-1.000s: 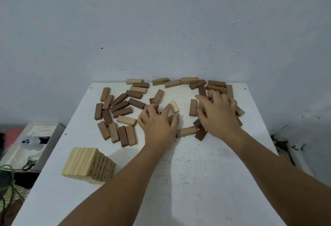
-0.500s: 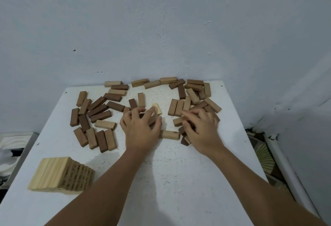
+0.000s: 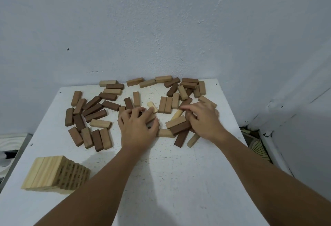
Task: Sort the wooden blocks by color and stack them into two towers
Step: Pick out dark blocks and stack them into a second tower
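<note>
Left hand (image 3: 138,129) lies palm down on mixed blocks, fingers curled round small pile (image 3: 150,118). Right hand (image 3: 204,120) rests on blocks too, fingers bent; grip hard to tell. Loose blocks (image 3: 93,111) spread over far half of white table (image 3: 170,181). Light tower (image 3: 55,174) stands near left corner.

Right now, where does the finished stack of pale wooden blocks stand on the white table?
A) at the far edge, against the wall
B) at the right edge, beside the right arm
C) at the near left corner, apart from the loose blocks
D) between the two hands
C: the stack of pale blocks stands alone at the near left of the white table, while the loose blocks lie farther back and both hands work among them.
</note>
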Demonstrator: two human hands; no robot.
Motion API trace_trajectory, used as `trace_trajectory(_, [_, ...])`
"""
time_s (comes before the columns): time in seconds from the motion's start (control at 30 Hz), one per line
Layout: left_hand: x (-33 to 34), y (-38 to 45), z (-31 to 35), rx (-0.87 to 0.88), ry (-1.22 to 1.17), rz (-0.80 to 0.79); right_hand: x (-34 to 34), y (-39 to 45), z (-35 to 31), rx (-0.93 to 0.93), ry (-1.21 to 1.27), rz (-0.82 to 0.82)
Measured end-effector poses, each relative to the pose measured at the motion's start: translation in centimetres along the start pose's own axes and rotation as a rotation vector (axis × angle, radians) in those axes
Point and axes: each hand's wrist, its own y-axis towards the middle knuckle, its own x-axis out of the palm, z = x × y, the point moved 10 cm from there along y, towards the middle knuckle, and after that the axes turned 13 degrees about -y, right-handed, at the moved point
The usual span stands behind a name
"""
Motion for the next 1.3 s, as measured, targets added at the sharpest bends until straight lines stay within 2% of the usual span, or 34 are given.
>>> trace_trajectory(0.13, [-0.1, -0.2, -0.1, 0.001, -0.019, 0.0, -0.4, 0.4, -0.8, -0.078, -0.108, -0.017])
trace_trajectory(0.3, [-0.1, -0.1, 0.1, 0.018, -0.002, -0.003, -0.4, 1.1, -1.8, -0.124, -0.238, -0.153])
trace_trajectory(0.5, [-0.1, -0.2, 0.6, 0.079, -0.022, -0.002, -0.4, 2.5, -5.3, -0.161, -0.38, -0.115])
trace_trajectory(0.63, [-0.4, -0.3, 0.4, 0.06, -0.068, 0.033, -0.4, 2.9, -5.3, -0.142, -0.445, -0.081])
trace_trajectory(0.7, [-0.6, -0.2, 0.2, 0.029, -0.093, 0.066, -0.8, 2.9, -4.8, -0.109, -0.382, -0.023])
trace_trajectory(0.8, [-1.1, -0.1, -0.4, -0.034, -0.1, 0.102, -1.8, 3.1, -4.5, -0.033, -0.145, 0.083])
trace_trajectory(0.87, [-1.2, 0.0, -0.8, -0.082, -0.091, 0.104, -1.6, 3.5, -5.5, -0.027, -0.072, 0.081])
trace_trajectory(1.13, [-2.6, -0.4, -2.4, -0.22, -0.214, 0.239, 1.5, 4.6, -11.0, -0.115, -0.296, -0.01])
trace_trajectory(1.2, [-2.6, -0.3, -2.7, -0.229, -0.253, 0.237, 1.9, 4.8, -11.1, -0.101, -0.347, -0.032])
trace_trajectory(1.3, [-2.1, -0.1, -2.3, -0.184, -0.22, 0.189, 3.0, 4.8, -10.7, -0.093, -0.278, -0.095])
